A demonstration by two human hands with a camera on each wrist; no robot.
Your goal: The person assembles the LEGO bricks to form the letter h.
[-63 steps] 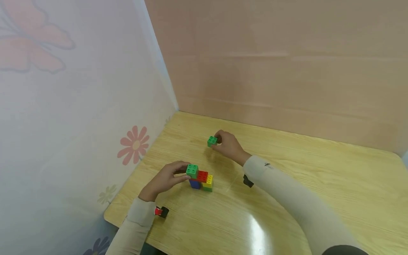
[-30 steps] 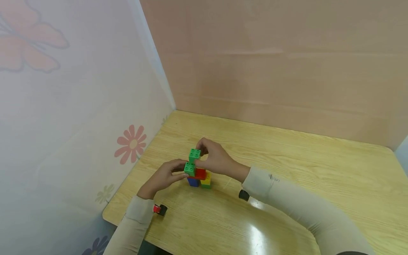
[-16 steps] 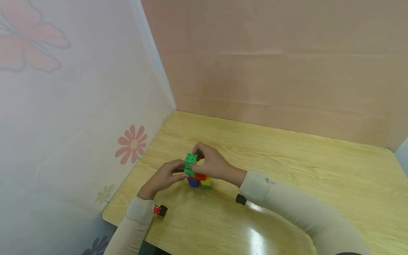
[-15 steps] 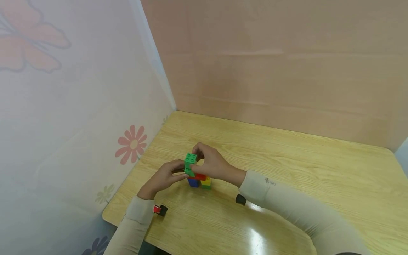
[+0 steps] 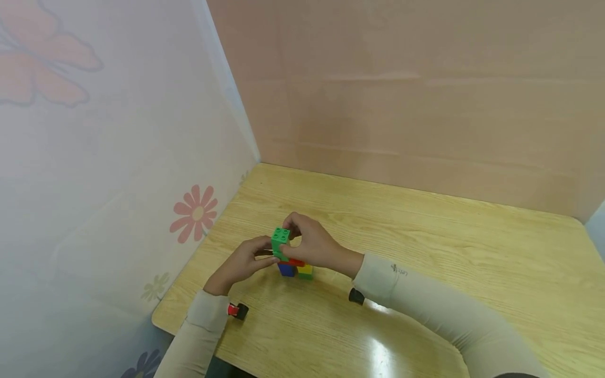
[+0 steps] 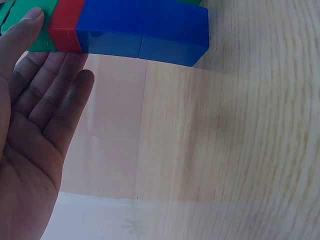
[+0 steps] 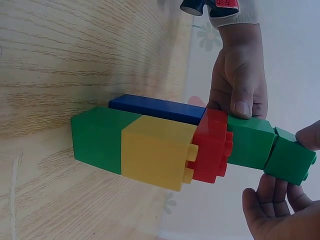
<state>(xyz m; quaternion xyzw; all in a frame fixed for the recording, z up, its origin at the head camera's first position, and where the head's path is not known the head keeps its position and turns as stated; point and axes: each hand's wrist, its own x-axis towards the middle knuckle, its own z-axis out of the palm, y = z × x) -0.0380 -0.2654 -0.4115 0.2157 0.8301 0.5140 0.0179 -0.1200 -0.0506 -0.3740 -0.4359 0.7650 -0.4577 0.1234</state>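
A toy brick structure stands on the table. Two stacked blue bricks (image 6: 172,32) form one leg. The other is a yellow brick (image 7: 155,150) on a green one (image 7: 100,140). A red brick (image 7: 207,145) bridges both legs, with a lower green brick (image 7: 250,142) on its blue side. My left hand (image 5: 241,265) steadies that lower green brick, thumb on one side and fingers on the other. My right hand (image 5: 314,247) pinches an upper green brick (image 7: 290,157), which sits on the lower one at a slight tilt, a thin seam between them.
The wooden table (image 5: 425,236) meets a flower-printed wall (image 5: 118,184) on the left and a brown panel (image 5: 402,105) at the back. Its near edge runs beneath the left forearm. Black camera mounts (image 5: 242,312) stick out at both wrists.
My right hand has brought the upper green brick from the back of the table leftward and down onto the lower green brick. My left hand has stayed at the structure.
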